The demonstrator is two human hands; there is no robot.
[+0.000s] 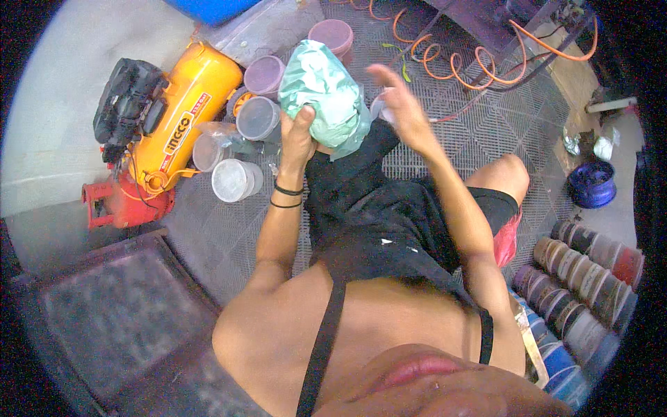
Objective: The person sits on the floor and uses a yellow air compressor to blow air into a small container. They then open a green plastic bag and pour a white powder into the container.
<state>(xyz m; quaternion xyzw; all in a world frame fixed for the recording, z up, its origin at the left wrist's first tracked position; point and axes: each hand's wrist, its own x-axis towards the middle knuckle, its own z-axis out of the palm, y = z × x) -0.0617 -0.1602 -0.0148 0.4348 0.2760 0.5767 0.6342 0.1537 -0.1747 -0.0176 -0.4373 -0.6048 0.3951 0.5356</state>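
Observation:
My left hand is wrapped round a pale green plastic bag, bunched up and full, with the thumb pressed on its near side. What the bag holds is hidden. To the right of the bag, my right hand is raised, apart from it and smeared by motion. Its fingers look stretched out, with nothing plainly in them. Just beside that hand shows a small whitish thing, partly covered; its kind is unclear.
At left stand a yellow air compressor and a red gas cylinder. Several lidded buckets line the floor near my left arm. An orange coiled hose lies far right. A purple wheel rim and stacked tins sit at right.

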